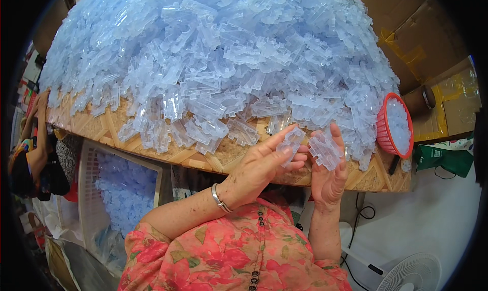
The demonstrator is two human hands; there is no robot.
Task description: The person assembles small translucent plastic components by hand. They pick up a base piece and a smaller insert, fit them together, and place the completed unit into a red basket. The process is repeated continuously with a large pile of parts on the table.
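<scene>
While the left hand [262, 161] pinches 1 clear plastic piece [292, 144] and the half-curled right hand [328, 185] holds a 2nd piece [325, 150] by the table [107, 126], maybe 1 basket [384, 134] is done, huge heap [218, 62] left.

— Where's this view looking from?
— Left side of my head, steeply down past my coral floral cloth blouse [218, 245], my bare left hand [258, 161] and bare right hand [326, 188] close in.
— Facing?
— Forward, wide fisheye curving the brown patterned wooden table [384, 176].
</scene>
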